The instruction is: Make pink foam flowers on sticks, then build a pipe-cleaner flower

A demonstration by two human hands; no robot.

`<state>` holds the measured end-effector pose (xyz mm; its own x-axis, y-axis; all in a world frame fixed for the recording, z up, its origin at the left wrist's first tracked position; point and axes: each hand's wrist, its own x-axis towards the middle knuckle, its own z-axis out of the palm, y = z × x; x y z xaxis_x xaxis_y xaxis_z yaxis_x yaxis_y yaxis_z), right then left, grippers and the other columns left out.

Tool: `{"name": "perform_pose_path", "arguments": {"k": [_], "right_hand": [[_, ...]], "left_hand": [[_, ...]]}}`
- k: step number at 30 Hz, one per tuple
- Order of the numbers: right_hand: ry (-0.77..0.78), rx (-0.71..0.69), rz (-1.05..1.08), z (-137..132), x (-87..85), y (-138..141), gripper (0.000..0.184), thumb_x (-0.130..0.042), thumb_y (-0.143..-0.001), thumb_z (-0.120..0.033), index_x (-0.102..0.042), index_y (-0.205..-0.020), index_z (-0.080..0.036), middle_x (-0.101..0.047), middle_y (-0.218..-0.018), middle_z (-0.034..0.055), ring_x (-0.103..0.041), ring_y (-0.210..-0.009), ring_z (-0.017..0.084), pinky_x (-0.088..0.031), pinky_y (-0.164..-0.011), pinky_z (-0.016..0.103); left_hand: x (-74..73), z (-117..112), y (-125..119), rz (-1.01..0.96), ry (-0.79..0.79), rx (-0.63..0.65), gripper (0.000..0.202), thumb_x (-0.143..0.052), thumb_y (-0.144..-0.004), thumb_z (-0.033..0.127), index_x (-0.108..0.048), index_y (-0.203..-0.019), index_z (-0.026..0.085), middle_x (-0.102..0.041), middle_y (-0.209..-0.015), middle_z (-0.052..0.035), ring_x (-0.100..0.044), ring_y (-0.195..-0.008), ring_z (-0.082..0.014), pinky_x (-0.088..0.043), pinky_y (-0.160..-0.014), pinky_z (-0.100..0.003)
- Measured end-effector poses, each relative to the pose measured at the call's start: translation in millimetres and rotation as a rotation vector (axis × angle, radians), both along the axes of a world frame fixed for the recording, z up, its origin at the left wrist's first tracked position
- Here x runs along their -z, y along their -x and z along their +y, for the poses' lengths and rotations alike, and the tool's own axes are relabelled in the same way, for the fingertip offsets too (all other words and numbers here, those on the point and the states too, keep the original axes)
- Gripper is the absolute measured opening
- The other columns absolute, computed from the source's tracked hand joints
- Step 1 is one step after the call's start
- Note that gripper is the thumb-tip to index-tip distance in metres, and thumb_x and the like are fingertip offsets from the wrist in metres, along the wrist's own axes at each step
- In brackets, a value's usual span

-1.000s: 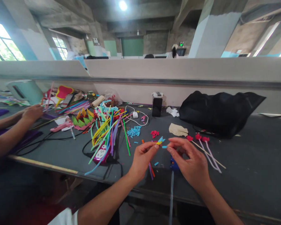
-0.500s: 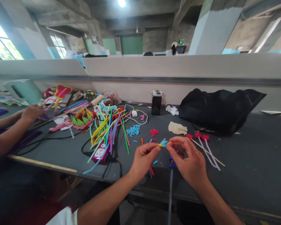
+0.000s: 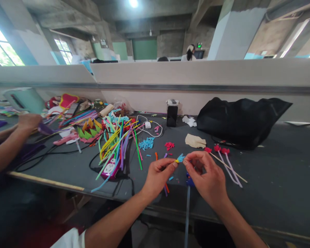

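Note:
My left hand (image 3: 160,175) pinches a small blue pipe-cleaner flower (image 3: 180,158) by its yellow base, between thumb and forefinger. At the petal tips, my right hand (image 3: 206,175) has its thumb and forefinger pressed together; whatever is between them is too small to make out. Partly behind the right hand lies a blue tool, seemingly a glue gun (image 3: 189,180), with a long translucent stick (image 3: 187,213) reaching past the table edge. Short blue pieces (image 3: 146,143) and red pieces (image 3: 169,146) lie in piles beyond my hands. Red flowers (image 3: 217,148) on lilac stems rest to the right.
Colourful pipe cleaners (image 3: 116,141) lie across a purple power strip (image 3: 110,169) on the left. A phone (image 3: 172,115) stands upright at the back, near a black bag (image 3: 237,122). A beige cloth (image 3: 195,141) lies closer. A co-worker's hands (image 3: 29,124) are at far left.
My hands stay almost in place around the blue flower, whose petals sit slightly differently at my right fingertips. The co-worker's hands have shifted a little to the left.

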<state>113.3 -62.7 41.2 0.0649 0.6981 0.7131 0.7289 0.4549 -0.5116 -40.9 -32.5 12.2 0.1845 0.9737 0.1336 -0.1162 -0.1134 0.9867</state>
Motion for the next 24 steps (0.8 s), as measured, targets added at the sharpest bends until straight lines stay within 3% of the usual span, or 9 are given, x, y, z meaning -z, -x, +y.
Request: {"name": "perform_pose_path", "arguments": {"k": [21, 24], "right_hand": [[0.006, 0.051, -0.037, 0.9, 5.1, 1.5, 0.005, -0.062, -0.086, -0.023, -0.057, -0.086, -0.023, -0.058, -0.069, -0.0052, -0.054, -0.056, 0.011, -0.043, -0.055, 0.023], [-0.006, 0.055, -0.031, 1.4, 6.3, 1.5, 0.008, -0.062, -0.087, -0.025, -0.058, -0.093, -0.023, -0.062, -0.074, -0.0041, -0.055, -0.057, 0.011, -0.044, -0.056, 0.024]], "left_hand": [[1.4, 0.7, 0.5, -0.009, -0.012, 0.011, 0.024, -0.072, -0.075, 0.037, -0.077, -0.082, 0.015, -0.05, -0.058, 0.0019, -0.036, -0.056, -0.009, -0.028, -0.052, -0.021], [2.1, 0.8, 0.2, -0.024, 0.0, 0.007, 0.023, -0.073, -0.075, 0.037, -0.078, -0.083, 0.015, -0.05, -0.058, 0.0019, -0.035, -0.056, -0.0088, -0.028, -0.051, -0.021]]}}
